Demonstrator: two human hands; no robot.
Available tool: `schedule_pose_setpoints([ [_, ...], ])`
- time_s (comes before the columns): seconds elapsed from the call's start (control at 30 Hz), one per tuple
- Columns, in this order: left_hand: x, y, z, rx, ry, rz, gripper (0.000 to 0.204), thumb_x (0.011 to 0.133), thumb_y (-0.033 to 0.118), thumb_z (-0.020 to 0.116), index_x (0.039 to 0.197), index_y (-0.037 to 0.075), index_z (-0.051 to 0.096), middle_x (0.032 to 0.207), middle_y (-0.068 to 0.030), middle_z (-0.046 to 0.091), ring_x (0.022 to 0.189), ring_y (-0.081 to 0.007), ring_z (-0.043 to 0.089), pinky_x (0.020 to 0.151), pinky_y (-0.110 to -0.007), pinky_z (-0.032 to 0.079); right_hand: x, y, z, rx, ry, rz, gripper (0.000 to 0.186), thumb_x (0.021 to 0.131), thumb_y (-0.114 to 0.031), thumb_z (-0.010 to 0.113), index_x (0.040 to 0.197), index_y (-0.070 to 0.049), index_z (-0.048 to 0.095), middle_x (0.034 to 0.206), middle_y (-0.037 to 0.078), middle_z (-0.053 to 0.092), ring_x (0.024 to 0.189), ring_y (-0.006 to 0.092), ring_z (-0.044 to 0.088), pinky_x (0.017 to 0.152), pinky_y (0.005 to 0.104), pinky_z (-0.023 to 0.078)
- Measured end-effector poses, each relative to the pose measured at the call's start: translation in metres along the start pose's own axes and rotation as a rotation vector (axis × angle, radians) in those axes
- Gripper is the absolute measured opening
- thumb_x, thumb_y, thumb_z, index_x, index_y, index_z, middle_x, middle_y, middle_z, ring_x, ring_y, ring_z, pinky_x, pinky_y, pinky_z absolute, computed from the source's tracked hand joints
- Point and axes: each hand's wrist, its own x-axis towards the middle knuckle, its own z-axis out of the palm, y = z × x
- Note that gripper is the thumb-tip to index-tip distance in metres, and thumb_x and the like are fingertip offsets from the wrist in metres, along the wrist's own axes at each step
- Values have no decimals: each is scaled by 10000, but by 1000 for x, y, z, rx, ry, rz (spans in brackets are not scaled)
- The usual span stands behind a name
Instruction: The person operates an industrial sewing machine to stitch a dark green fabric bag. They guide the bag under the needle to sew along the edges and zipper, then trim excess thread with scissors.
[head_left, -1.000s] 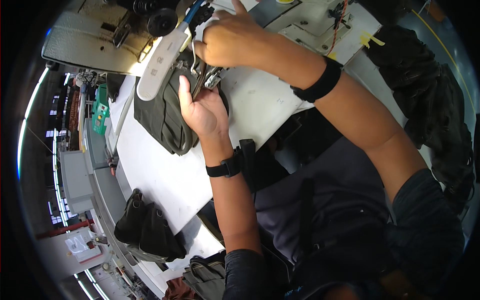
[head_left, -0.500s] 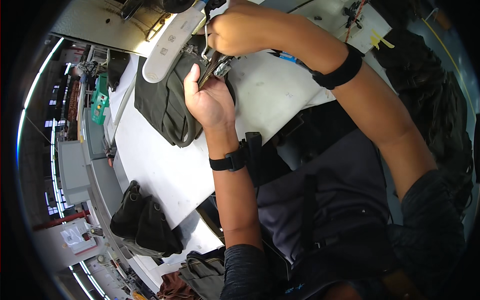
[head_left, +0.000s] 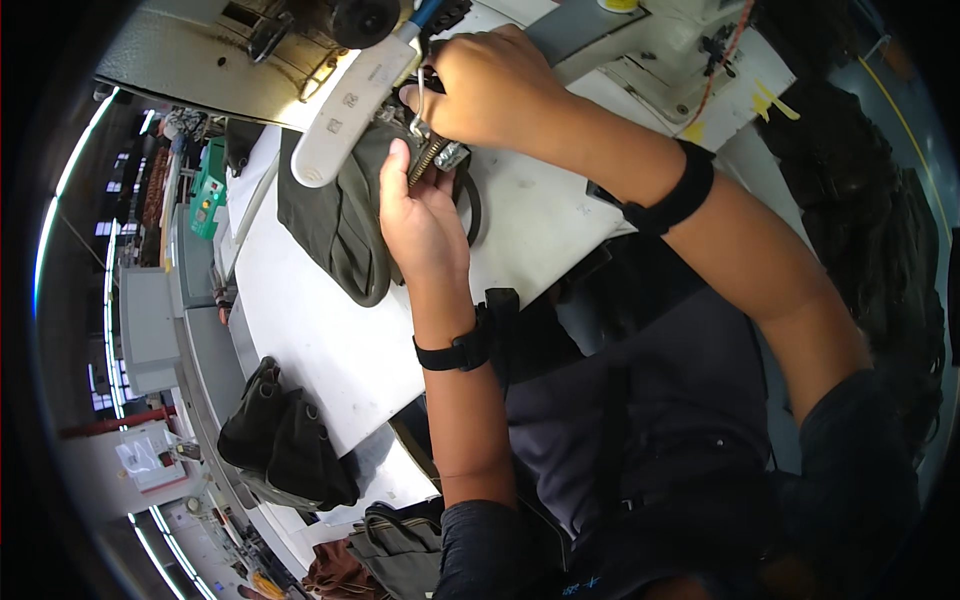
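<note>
A dark green fabric bag (head_left: 330, 225) lies on the white table under the head of a sewing machine (head_left: 175, 75). My left hand (head_left: 425, 230) grips the bag's edge along a brass-toothed zipper (head_left: 425, 163), thumb up and fingers beneath. Just beyond it, my right hand (head_left: 490, 85) is closed beside the machine's needle area, its fingers curled in; what they hold is hidden behind the hand and the metal parts. A long white lamp (head_left: 330, 135) hangs over the bag and covers part of it.
Black-green bags (head_left: 280, 435) sit at the table's lower left, with an olive bag (head_left: 400, 550) and brown fabric (head_left: 343, 570) below. Dark bags (head_left: 860, 200) are heaped at the right. A green box (head_left: 208, 188) stands at the left. The white tabletop (head_left: 320, 350) surrounds the work.
The view has shifted, so the machine and bag appear slightly lower. My right hand stays closed near the needle area, its wrist lower in view. The left hand keeps its hold on the zipper edge.
</note>
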Motion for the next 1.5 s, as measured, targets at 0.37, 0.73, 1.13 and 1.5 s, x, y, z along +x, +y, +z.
schedule_pose_setpoints([
  [0.37,-10,12,5,111,134,41,317,1097,265,578,1264,11,669,1272,-93,715,1185,-215,645,1092,-447,455,-8,-6,21,-1,551,-210,166,812,-210,764,854,-60,704,781,129,690,772,319,654,840,459,448],
  [0.73,-25,29,9,246,61,-27,288,1091,196,596,1305,21,677,1277,-82,728,1184,-191,672,1047,-451,529,-21,-11,17,-23,572,-198,214,795,-179,779,952,-51,711,864,110,654,883,306,626,890,446,430],
  [1.13,-27,32,4,249,32,-18,296,1075,154,628,1336,19,661,1292,-69,720,1179,-176,674,1065,-457,532,-28,-15,16,56,555,-153,219,799,-152,754,991,-56,711,919,99,650,933,299,612,899,438,420],
  [1.5,-27,28,-4,336,-19,22,330,1077,159,630,1373,12,640,1317,-81,710,1216,-186,664,1102,-453,513,-32,-13,13,106,502,-117,246,799,-139,754,1037,-96,710,954,101,646,970,310,610,939,449,417],
])
